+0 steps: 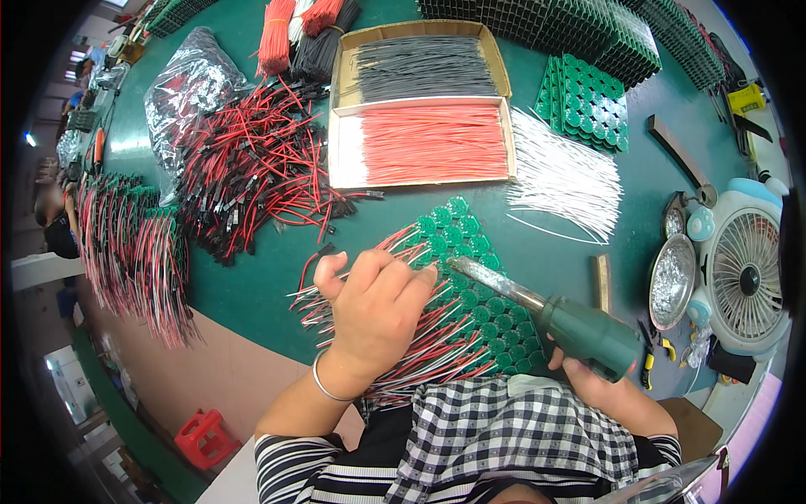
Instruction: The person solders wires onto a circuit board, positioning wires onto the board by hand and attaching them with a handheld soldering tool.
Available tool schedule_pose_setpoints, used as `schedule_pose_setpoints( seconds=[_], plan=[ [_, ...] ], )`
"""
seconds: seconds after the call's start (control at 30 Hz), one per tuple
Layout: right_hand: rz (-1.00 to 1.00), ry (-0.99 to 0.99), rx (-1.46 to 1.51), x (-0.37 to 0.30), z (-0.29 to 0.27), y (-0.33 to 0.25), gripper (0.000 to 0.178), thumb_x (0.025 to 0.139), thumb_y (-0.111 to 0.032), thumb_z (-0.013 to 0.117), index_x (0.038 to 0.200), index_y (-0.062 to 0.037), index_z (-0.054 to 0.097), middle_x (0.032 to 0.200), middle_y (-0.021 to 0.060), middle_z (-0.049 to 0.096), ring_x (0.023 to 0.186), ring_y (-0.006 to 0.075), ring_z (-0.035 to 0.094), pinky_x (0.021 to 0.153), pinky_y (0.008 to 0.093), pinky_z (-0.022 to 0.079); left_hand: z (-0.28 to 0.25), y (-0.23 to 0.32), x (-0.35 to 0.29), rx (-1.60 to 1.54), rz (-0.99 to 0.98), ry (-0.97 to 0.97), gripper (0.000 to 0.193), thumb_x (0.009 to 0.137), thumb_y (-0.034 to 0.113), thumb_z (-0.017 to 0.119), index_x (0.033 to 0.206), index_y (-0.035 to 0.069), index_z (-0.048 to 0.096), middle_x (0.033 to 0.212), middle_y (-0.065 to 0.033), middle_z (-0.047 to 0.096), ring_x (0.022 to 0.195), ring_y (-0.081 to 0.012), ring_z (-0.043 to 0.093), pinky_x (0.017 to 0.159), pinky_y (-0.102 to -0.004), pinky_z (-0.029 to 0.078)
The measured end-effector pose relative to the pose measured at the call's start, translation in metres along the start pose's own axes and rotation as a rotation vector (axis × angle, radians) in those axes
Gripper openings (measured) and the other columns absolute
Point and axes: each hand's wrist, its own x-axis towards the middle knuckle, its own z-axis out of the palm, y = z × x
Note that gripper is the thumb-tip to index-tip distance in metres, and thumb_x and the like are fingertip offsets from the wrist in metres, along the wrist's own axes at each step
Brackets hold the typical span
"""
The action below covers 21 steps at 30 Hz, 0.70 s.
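Observation:
My right hand (586,383) is wrapped round the green handle of a thick soldering iron (589,336), whose metal barrel points up and left. The iron's tip is right beside the fingertips of my left hand (378,307), over a panel of small round green circuit boards (501,323). My left fingers are bent and pinched together at the panel; what they hold is too small to make out. Red and white wires (437,346) stick out from the panel's left part, passing under my left hand and towards my apron.
Beyond the panel stand a cardboard box (337,151) of black and red wires, loose white wires (567,181) and stacked green panels (583,105). Red-black connector leads (252,160) heap at left, wired panels (138,252) at the far left. A fan (745,269) and metal dish (672,281) stand right.

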Motion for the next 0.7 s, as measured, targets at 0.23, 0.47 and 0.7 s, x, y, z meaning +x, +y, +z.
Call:
schedule_pose_setpoints(
  seconds=[0.23,0.47,0.7],
  plan=[
    [0.107,-0.012,0.030,-0.004,0.002,0.005,0.033,0.070,-0.006,0.069,0.103,-0.0032,0.067,0.104,0.0128,0.067,0.098,0.0325,0.062,0.089,0.0423,0.047,0.000,0.001,0.000,0.012,-0.004,-0.035,0.009,0.073,0.013,0.069,0.080,0.018,0.070,0.069,0.0057,0.048,0.078,-0.0114,0.053,0.092,-0.0450,0.024],
    [0.053,-0.010,0.022,0.006,0.002,0.001,0.033,0.071,-0.006,0.070,0.103,-0.0029,0.067,0.105,0.0137,0.067,0.100,0.0326,0.062,0.090,0.0408,0.046,0.001,0.000,0.001,0.017,0.000,-0.036,0.009,0.072,0.013,0.069,0.080,0.018,0.070,0.070,0.0059,0.048,0.079,-0.0118,0.052,0.091,-0.0453,0.025],
    [-0.019,0.031,-0.073,0.005,-0.001,-0.005,0.025,0.073,-0.006,0.068,0.098,-0.0043,0.068,0.100,0.0107,0.068,0.091,0.0307,0.065,0.087,0.0395,0.046,-0.001,0.000,0.002,0.020,0.004,-0.037,0.009,0.072,0.013,0.069,0.080,0.018,0.070,0.071,0.0053,0.048,0.079,-0.0119,0.053,0.092,-0.0449,0.024]
  ],
)
